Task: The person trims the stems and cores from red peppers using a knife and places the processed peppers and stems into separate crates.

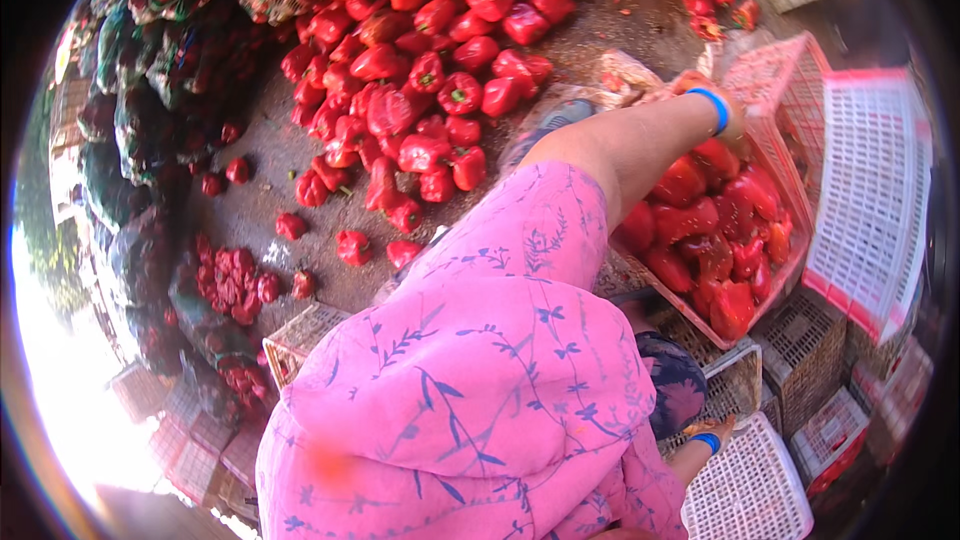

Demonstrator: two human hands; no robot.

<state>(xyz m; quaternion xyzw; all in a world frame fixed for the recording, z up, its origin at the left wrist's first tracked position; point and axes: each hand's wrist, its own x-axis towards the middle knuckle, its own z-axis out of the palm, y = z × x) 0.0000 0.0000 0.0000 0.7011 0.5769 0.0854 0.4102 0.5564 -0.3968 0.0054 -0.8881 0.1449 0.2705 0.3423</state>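
One crate [768, 293] of red peppers [715, 230], two unreadable grips

From my remote seat, the pink garment [480, 370] crowds the foreground. The right hand [722, 428] is at the edge of a white crate [750, 485]; the left hand [735, 120] is by the far end of the pepper-filled crate. I can't tell whether either has closed on anything. Good handling here, I judge, means fingers on rims, loads level, fruit unsqueezed. Beyond, the specked floor [260, 190] bears a loose pepper pile [410, 120]; bulging net sacks [150, 130] line the left, glare behind.
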